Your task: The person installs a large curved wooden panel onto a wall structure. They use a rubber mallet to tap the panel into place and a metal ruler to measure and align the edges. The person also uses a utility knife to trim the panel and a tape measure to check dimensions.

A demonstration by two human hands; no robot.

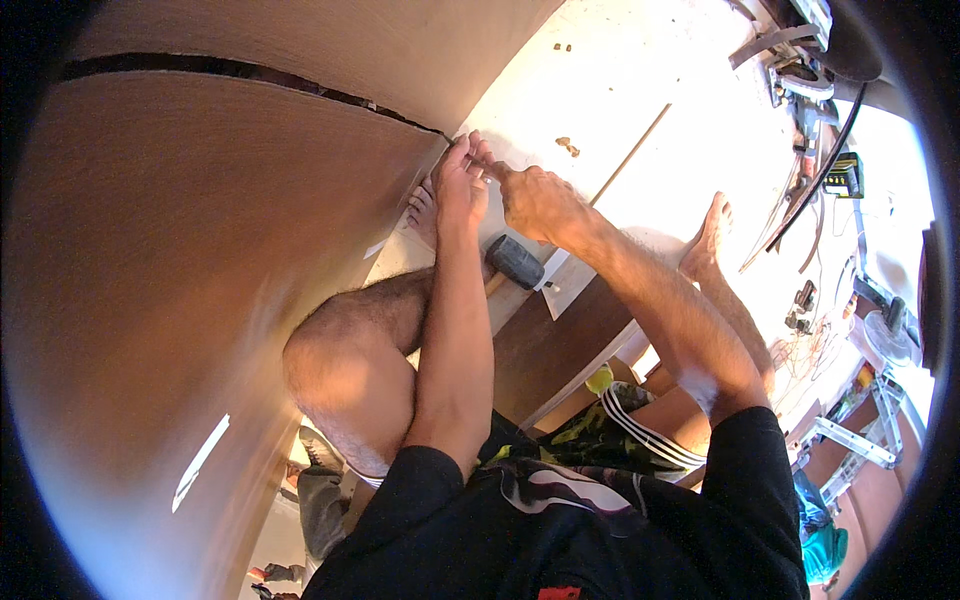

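My left hand (462, 188) is at the lower corner of a large brown wooden panel (220, 190), where a dark gap (250, 75) between it and the upper panel (300, 35) ends. Its fingers are pinched together; anything between them is too small to make out. Just to the right, my right hand (542, 205) is closed in a fist with its front pointing at the left fingers. What it grips is hidden. Below both hands, a mallet with a black rubber head (516, 262) and a wooden handle rests by my leg, touched by neither hand.
A brown board (555, 335) lies between my legs. Small brown scraps (567, 148) dot the bright floor, with a thin dark strip (632, 150) across it. Cables, tools and a stepladder (850, 440) crowd the right side. Another person's grey-clad leg (322, 510) shows at lower left.
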